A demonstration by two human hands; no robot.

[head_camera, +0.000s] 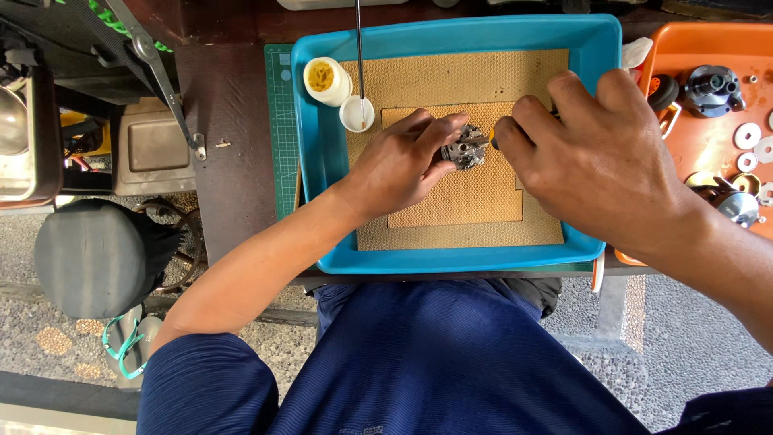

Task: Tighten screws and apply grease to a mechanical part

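Note:
My left hand grips a small silver metal part over the tan textured mat inside the blue tray. My right hand is closed around a tool whose yellow-and-black tip touches the metal part from the right; most of the tool is hidden in my fist. Both hands meet near the tray's middle.
A white jar of yellow paste and a small white cup with a thin rod stand at the tray's back left. An orange tray with metal parts and washers lies to the right. A dark stool stands at the left.

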